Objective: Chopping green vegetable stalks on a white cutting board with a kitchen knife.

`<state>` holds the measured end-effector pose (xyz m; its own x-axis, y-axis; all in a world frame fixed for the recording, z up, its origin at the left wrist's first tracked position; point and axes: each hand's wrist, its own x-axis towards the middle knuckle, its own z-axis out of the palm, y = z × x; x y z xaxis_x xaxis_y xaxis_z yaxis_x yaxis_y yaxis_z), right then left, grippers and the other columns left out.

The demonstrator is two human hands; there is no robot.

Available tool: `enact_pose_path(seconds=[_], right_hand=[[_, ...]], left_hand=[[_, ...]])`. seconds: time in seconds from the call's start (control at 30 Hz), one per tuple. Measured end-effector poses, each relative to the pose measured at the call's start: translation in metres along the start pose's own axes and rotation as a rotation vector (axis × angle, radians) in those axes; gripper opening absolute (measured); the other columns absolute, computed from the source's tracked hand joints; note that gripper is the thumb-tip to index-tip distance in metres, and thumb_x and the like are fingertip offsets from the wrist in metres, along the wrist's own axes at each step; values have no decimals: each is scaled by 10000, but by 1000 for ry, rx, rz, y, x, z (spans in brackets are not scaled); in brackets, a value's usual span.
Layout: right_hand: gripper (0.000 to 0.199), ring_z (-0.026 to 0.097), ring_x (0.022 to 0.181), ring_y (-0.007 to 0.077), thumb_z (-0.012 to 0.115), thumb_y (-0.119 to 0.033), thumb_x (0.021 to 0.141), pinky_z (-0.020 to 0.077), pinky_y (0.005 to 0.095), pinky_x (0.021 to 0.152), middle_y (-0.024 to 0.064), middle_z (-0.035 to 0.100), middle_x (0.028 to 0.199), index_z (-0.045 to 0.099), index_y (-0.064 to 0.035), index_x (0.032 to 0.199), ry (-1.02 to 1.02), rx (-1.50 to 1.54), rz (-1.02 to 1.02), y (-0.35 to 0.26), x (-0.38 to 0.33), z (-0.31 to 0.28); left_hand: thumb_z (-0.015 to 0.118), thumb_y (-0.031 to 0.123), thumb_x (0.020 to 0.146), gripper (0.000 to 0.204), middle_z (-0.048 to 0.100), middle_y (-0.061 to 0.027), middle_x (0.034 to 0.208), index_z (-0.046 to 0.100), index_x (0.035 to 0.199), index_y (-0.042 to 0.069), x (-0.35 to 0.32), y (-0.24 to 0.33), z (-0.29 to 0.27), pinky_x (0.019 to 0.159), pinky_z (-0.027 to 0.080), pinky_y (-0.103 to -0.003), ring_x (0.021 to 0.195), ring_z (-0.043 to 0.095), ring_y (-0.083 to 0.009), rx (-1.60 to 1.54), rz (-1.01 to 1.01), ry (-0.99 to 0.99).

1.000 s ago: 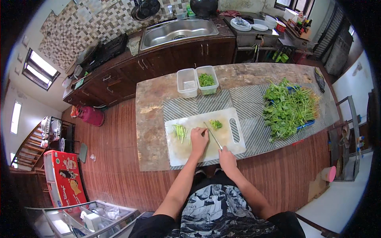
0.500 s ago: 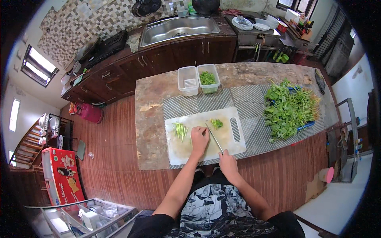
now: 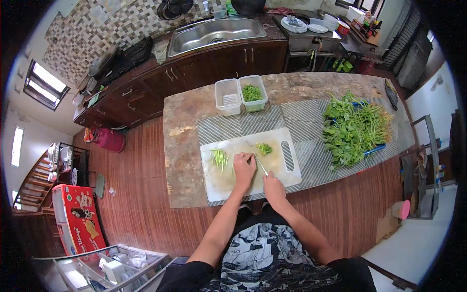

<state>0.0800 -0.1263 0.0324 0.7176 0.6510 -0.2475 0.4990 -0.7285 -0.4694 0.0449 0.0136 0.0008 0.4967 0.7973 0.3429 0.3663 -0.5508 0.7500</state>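
Fingers [image 3: 250,156] of the left hand [image 3: 244,168] are curled down onto the white chopping board [image 3: 221,190], just left of the knife [image 3: 261,165]. Whether they pinch anything cannot be told, as the hand hides what lies beneath. Their bent posture appears suited to steadying something while the tips stay tucked beside the blade.

The right hand [image 3: 274,187] is closed around the knife's handle, at the board's near side. The blade points forward and slightly left; this angle appears to give the grip clearance from the left hand.

A bunch of cut green stalks [image 3: 220,158] lies loose at the board's left, roughly aligned, presumably for easy pick-up by the nearer hand. A small pile of chopped greens [image 3: 264,149] sits just beyond the blade, to its right, apparently grouped clear of the grip.

Behind the board, two translucent containers stand side by side: a left container [image 3: 227,99] and a right container [image 3: 253,93] holding chopped green pieces. Both are likely placed within reach. Leafy greens [image 3: 348,131] overhang a blue tray [image 3: 375,150] at the right of the counter [image 3: 183,160], leaves leftward, stems rightward. A grey striped mat [image 3: 219,125] underlies board and tray.
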Motion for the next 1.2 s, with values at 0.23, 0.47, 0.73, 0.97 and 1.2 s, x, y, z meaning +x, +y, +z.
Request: enact_pose_path(seconds=[0.23, 0.47, 0.73, 0.97, 1.2], right_hand=[[276, 699, 780, 439, 545, -276, 1020, 569, 523, 658, 256, 686, 780, 526, -1, 1002, 11, -40, -26, 15, -25, -7], [250, 702, 795, 428, 518, -263, 1030, 572, 524, 684, 230, 698, 864, 502, -16, 1000, -66, -111, 60, 16, -48, -24], [285, 705, 747, 433, 539, -277, 1020, 577, 511, 647, 248, 689, 769, 533, 7, 999, 36, -52, -29, 6, -5, -7], [298, 699, 761, 449, 548, -293, 1013, 573, 534, 668, 256, 690, 784, 548, 5, 1022, -16, -47, 12, 32, -45, -17], [301, 706, 780, 428, 539, -323, 1020, 575, 515, 655, 230, 697, 792, 539, -22, 1001, -62, -138, 45, 38, -69, -39]], left_hand=[[718, 82, 801, 95, 671, -148, 809, 761, 859, 20, 0, 0, 1, 769, 485, -426, 821, 597, -329, 6, 17, 11], [722, 81, 783, 95, 647, -141, 788, 747, 843, 11, -1, 1, 2, 757, 483, -420, 810, 583, -323, 30, -5, 16], [721, 80, 780, 88, 652, -147, 781, 739, 824, 6, 2, 4, 2, 750, 485, -426, 794, 586, -327, 43, 17, -1], [717, 116, 804, 127, 668, -150, 816, 754, 866, 12, 0, -3, 0, 759, 481, -424, 799, 593, -329, 36, 13, -7], [725, 124, 808, 140, 673, -140, 841, 761, 901, 26, -2, -7, -4, 782, 488, -412, 822, 599, -320, 5, 21, -28]])
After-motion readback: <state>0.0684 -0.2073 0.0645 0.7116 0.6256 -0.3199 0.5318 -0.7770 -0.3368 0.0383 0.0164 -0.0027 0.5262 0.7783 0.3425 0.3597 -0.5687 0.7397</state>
